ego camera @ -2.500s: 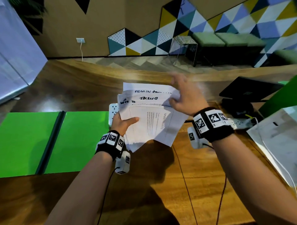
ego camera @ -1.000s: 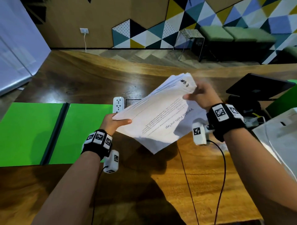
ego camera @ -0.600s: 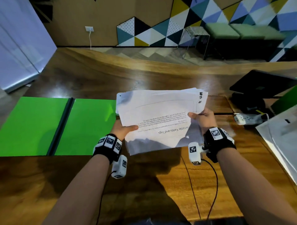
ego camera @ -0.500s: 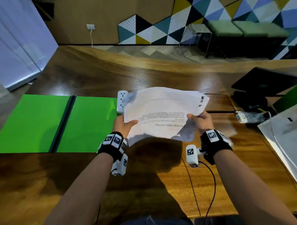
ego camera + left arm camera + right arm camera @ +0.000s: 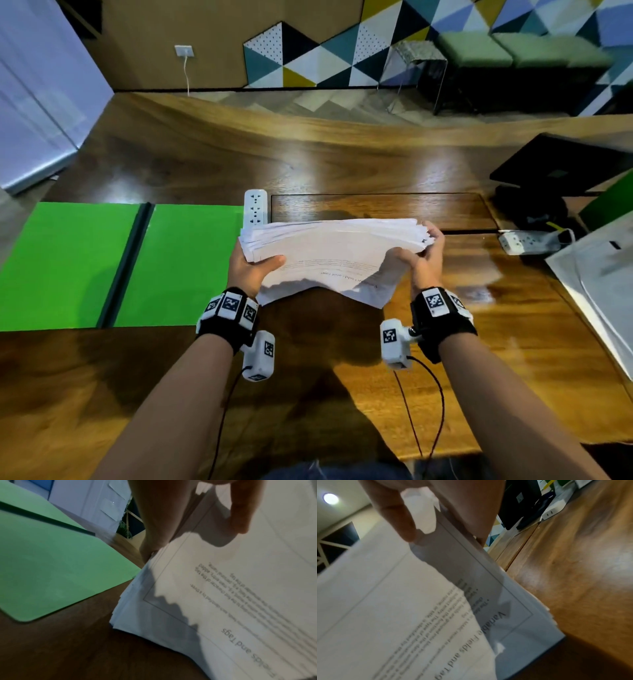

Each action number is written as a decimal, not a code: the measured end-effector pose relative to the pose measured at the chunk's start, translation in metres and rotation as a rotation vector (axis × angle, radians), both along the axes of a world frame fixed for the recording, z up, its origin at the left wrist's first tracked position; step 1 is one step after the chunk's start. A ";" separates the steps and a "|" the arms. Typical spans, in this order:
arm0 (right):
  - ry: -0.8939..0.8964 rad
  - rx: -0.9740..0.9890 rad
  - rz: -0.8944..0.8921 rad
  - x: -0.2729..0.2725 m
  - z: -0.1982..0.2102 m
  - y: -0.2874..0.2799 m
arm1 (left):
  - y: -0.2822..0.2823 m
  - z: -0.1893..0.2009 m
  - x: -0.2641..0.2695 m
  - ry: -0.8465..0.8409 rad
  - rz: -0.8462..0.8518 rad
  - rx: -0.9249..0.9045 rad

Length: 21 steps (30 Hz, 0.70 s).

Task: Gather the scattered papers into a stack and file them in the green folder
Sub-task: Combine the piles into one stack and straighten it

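Note:
Both hands hold a thick stack of white printed papers (image 5: 329, 253) just above the wooden table (image 5: 342, 164). My left hand (image 5: 253, 269) grips the stack's left edge, thumb on the top sheet. My right hand (image 5: 423, 255) grips the right edge, thumb on top and fingers curled round the side. The stack tilts with its near edge low. Printed text shows on the top sheet of the papers (image 5: 231, 601) in the left wrist view, and on the papers (image 5: 402, 608) in the right wrist view. The green folder (image 5: 102, 263) lies open and flat to the left of the stack.
A white power strip (image 5: 255, 209) lies just behind the stack's left corner. At the right are a second power strip (image 5: 527, 241), a black device (image 5: 561, 164), a green object (image 5: 609, 198) and a white sheet (image 5: 603, 291). Wrist cables trail toward me.
The loose, fanned sheets have been drawn together into one stack. The stack turned sideways and has dropped lower and flatter toward the table, with both hands still on its ends.

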State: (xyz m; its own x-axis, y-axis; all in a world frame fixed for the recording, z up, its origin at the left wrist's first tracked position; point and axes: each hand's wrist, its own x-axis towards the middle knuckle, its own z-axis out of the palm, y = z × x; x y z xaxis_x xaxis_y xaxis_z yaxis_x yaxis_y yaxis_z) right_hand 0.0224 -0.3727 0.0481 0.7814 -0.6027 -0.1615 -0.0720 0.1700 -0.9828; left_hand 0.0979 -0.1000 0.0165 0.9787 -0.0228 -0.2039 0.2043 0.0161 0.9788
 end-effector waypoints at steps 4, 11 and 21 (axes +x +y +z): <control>-0.009 0.076 -0.020 0.010 0.004 0.012 | -0.003 -0.001 0.004 0.058 -0.015 -0.005; 0.015 0.033 -0.060 0.013 -0.005 0.012 | 0.006 0.000 0.011 0.076 -0.068 -0.008; 0.046 -0.023 -0.049 0.014 -0.014 0.023 | 0.007 -0.002 0.015 0.079 -0.096 0.064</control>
State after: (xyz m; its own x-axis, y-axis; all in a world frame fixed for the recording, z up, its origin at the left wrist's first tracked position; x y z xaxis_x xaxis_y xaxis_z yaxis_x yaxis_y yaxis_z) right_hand 0.0367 -0.3496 0.0339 0.7432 -0.6438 -0.1820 -0.1094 0.1515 -0.9824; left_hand 0.1132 -0.0927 0.0143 0.9536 -0.0999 -0.2840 0.2781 -0.0694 0.9580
